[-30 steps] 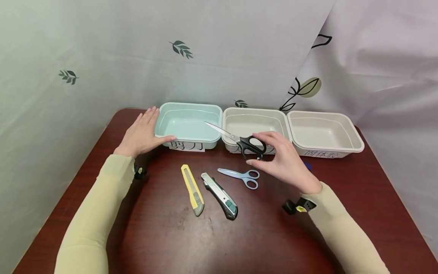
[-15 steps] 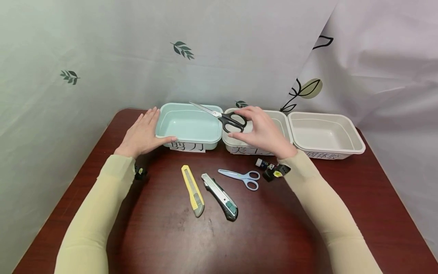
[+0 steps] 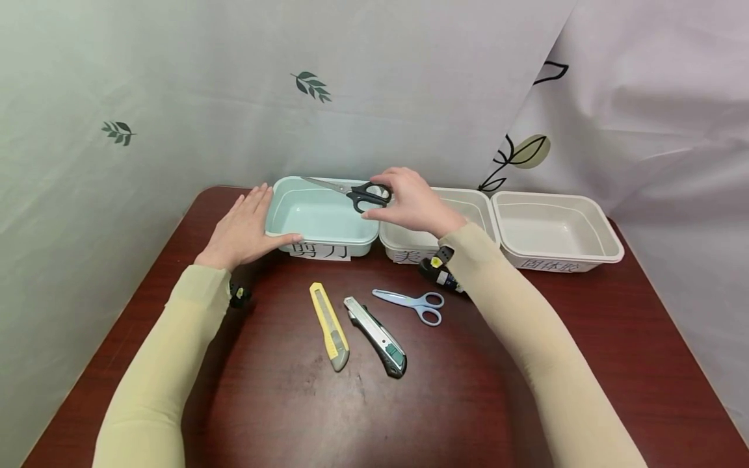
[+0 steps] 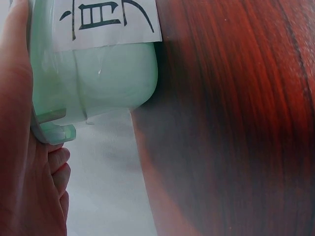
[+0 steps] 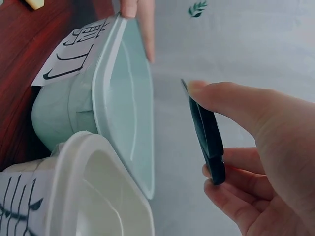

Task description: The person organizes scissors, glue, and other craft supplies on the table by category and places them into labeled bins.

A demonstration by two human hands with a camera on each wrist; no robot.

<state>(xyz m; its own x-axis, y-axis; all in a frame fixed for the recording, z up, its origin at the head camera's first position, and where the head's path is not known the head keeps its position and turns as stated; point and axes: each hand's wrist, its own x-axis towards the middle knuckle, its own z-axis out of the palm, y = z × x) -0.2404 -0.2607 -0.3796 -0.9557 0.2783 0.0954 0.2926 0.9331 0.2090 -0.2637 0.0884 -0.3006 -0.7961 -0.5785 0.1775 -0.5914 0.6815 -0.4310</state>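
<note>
"Head view, from the left: why is the left hand (image 3: 236, 227) spread wide, pinching nothing?"

"Probably to steady the pale-aqua tub (image 3: 316, 222); the thumb lies along the front rim."

"And the right hand (image 3: 412, 203)?"

"Its grip is narrow, pinching the black-handled scissors (image 3: 354, 193) by the finger loops above that tub, blades pointing left. Holding the loops presumably keeps fingertips off the blades."
</note>
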